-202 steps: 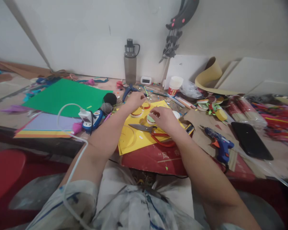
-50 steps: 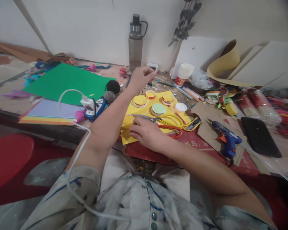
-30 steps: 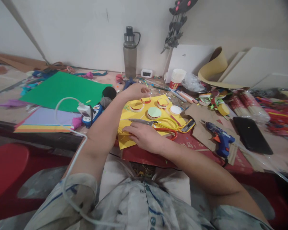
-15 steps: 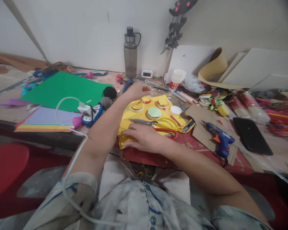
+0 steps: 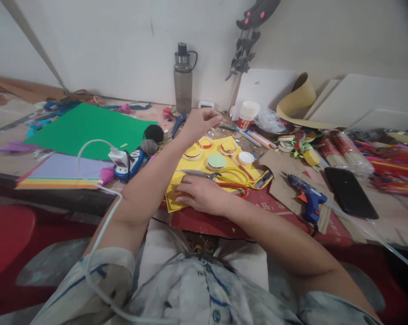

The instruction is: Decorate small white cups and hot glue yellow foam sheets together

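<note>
My left hand (image 5: 204, 123) reaches across the worktable, over the far edge of a yellow paper sheet (image 5: 174, 198). Its thumb and fingertips come together; I cannot make out whether something small is between them. Nearer me, my right hand (image 5: 201, 193) lies with fingers stretched over the sheet's front part, just below scissors (image 5: 204, 173) with yellow and red handles. Several small round discs sit on the sheet: a pale green-topped disc (image 5: 216, 161), a white disc (image 5: 246, 157) and yellow-topped discs (image 5: 228, 148). A yellow utility knife (image 5: 263, 179) lies by the handles.
To the right are a blue glue gun (image 5: 308, 198) on cardboard and a black phone (image 5: 351, 192). Behind stand a water bottle (image 5: 183, 88) and paper cups (image 5: 247, 116). Green paper (image 5: 91, 128) and a power strip (image 5: 131, 168) are left. A white cable (image 5: 104, 230) crosses near my left arm.
My left hand has moved farther away and slightly to the right, its fingertips drawing closer together. My right hand stays on the yellow sheet. The view has shifted slightly.
</note>
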Motion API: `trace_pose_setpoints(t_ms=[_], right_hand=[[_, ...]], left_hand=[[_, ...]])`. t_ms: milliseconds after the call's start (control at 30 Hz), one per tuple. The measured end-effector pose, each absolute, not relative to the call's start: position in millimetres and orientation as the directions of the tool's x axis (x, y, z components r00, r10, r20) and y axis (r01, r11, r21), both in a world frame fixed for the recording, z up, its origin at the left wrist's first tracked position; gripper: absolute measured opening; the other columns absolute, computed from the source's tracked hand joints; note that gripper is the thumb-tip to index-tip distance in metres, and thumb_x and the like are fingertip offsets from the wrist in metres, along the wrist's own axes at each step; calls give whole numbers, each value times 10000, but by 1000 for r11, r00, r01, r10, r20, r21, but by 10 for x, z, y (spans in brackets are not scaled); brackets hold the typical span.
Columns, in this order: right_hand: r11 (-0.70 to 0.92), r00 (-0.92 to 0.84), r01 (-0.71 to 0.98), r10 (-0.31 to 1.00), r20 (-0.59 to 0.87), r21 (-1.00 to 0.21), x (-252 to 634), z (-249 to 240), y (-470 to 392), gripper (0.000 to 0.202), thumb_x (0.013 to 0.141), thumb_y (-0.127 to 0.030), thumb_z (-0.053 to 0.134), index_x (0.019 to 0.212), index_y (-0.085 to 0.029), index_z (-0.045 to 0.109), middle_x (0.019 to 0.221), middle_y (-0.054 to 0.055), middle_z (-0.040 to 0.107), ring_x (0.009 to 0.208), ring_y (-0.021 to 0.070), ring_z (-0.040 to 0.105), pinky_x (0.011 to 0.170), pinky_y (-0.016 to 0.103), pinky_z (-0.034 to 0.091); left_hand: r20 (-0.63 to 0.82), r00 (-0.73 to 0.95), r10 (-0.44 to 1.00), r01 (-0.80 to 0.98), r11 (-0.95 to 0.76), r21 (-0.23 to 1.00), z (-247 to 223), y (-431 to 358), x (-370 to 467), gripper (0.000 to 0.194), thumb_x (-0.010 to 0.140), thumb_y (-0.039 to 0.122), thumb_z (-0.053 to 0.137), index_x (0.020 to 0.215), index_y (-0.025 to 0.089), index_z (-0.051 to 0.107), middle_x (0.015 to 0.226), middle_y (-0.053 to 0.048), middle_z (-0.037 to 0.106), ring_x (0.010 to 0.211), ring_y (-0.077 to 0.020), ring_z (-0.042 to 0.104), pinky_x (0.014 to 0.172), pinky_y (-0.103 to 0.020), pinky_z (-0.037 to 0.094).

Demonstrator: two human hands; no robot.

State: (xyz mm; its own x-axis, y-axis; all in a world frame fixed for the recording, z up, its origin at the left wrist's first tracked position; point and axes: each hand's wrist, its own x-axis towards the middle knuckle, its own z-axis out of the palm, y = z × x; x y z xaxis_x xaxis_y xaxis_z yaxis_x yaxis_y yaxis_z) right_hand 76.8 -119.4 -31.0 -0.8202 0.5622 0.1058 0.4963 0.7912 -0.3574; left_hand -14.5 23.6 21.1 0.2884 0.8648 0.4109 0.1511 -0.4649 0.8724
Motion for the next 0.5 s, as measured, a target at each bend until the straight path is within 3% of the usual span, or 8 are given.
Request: trace_pose_setpoints(t_ms=[233,500], right_hand=[[764,-809,526,585,56,-374,755,-291,-1190,306,1063,-321,547,1238,-131,711,1201,148,691,1033,223,652,907,346,491],[769,-805,485,579,132,-417,787,-347,-1184,211,1031,-261,602,1169,-154,720,1148,117,682,1005,203,644,894,326,482]], left_hand=[[384,330,863,59,-425,903,302,61,-43,121,930,217,691,828,154,699,723,-3,669,595,-70,522,623,-234,420],[381,493,782,55,-465,884,341,-349,-38,146,894,281,733,852,142,722,749,-18,690,658,-78,567,651,-230,453]])
